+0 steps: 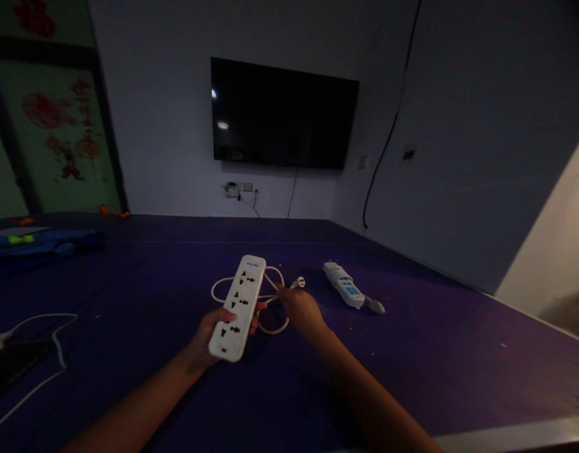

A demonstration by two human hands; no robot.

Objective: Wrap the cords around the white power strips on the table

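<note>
My left hand [210, 332] grips a white power strip [242, 301], thumb on its socket face and fingers round the far side. The strip is tilted up with its sockets toward me. To its right, my right hand [301, 306] pinches the strip's white cord [273, 277], which hangs in loose loops behind and beside the strip. The cord's plug [298, 282] shows just beyond my right fingers. Farther right lies a second white power strip [348, 289] with blue socket panels, its cord wound round one end and its plug [376, 306] at the near end.
Everything rests on a wide purple surface [166, 277]. At the left are a dark phone [16, 365] with a white cable [58, 343] and folded blue cloth [48, 242]. A TV [284, 116] hangs on the back wall; a black cable [386, 148] dangles down the right wall.
</note>
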